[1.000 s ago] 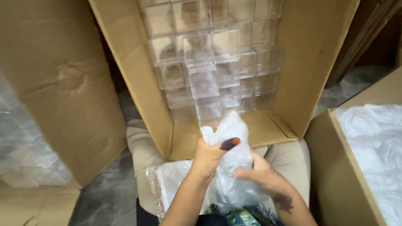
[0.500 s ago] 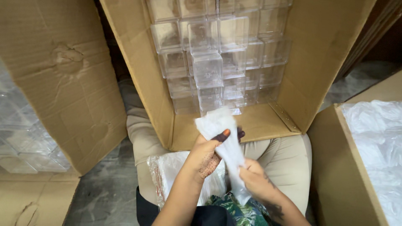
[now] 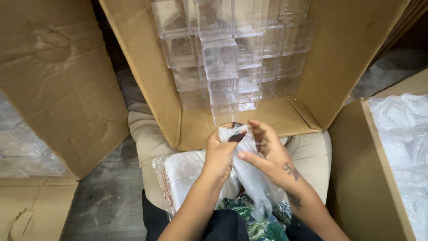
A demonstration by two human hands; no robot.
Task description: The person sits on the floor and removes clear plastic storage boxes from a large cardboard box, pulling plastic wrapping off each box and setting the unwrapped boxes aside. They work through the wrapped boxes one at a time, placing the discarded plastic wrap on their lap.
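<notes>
My left hand (image 3: 220,154) grips the top of a thin clear plastic bag (image 3: 252,178), with the thumb pinching its upper edge. My right hand (image 3: 267,154) touches the same bag from the right, fingers spread along its top. The bag hangs down over my lap. Beneath the hands lies a stack of clear plastic bags (image 3: 180,176) on my knees. Just beyond the hands stands an open cardboard box (image 3: 151,85) tipped toward me, filled with stacked clear plastic boxes (image 3: 220,56).
A large cardboard flap (image 3: 58,85) rises at the left with clear plastic wrapping (image 3: 18,147) behind it. At the right stands another cardboard box (image 3: 356,169) holding crumpled clear plastic (image 3: 403,138). Grey floor (image 3: 107,196) shows at the lower left.
Both hands have come together at the top of the bag. My right hand has risen from lower down the bag to its upper edge. The view has shifted closer.
</notes>
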